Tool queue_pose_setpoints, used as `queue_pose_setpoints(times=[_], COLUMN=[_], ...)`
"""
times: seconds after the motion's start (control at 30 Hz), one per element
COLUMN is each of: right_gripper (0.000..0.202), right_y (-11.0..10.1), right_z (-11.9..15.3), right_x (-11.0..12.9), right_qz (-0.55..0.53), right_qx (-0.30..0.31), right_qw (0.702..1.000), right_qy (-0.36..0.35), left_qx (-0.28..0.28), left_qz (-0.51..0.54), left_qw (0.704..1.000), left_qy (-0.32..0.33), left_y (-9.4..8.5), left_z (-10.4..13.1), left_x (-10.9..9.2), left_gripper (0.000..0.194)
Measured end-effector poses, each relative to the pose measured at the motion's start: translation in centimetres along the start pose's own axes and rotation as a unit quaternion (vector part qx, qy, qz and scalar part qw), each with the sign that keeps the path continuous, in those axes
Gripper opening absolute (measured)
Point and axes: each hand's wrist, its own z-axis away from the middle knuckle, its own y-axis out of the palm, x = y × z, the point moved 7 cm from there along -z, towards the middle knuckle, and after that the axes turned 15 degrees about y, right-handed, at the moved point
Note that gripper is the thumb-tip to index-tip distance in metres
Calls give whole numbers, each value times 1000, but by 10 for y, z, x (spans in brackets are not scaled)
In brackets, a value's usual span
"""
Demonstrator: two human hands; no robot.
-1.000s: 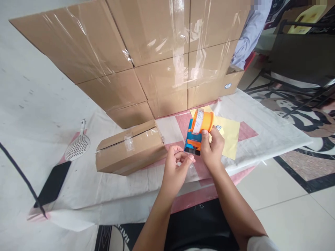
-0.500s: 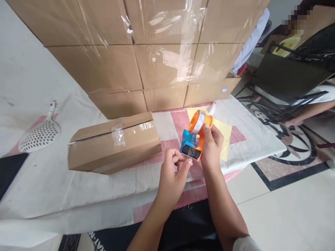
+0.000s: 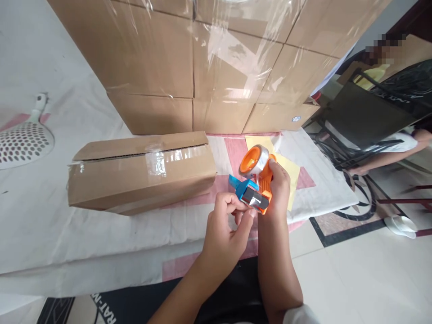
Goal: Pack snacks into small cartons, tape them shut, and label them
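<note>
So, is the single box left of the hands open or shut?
Shut: the box has flaps nearly meeting, with clear tape crossing the dark seam between them.

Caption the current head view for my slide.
Right hand holds a tape dispenser, left hand at its front end, near a taped cardboard box.

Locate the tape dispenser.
In the head view, the tape dispenser is just right of centre, held in the right hand; the left hand is at its cutting end, and the long carton lies to its left.

White perforated skimmer (image 3: pixel 26 141) on pale cloth (image 3: pixel 87 234)
</note>
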Motion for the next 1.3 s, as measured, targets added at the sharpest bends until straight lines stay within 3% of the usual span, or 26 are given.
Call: queue_pose_setpoints(times=[0.13, 0.4, 0.6, 0.93, 1.17, 1.3], right_gripper=[42, 37, 34, 34, 37, 32], right_y=[0, -4, 6, 13, 19, 23], right_z=[2, 10, 13, 14, 23, 26], right_x=[-13, -16, -25, -42, -56, -45], right_qz=[-41, -37, -65, -3, -85, -31], right_qx=[-7, -39, -14, -8, -35, -26], right_qw=[998, 994, 990, 993, 965, 979], right_qy=[57, 95, 124, 118, 245, 199], left_qx=[-17, 5, 3, -52, -109, -125], left_qz=[0, 15, 38, 55, 10, -12], left_qw=[999, 999, 998, 997, 992, 991], left_qy=[40, -32, -54, -7, 70, 49], left_y=[-5, -9, -12, -17, -23, -24], left_z=[3, 2, 1, -2, -2, -4], left_x=[-1, 1, 0, 7, 1, 12], left_gripper=[20, 28, 28, 29, 33, 34])
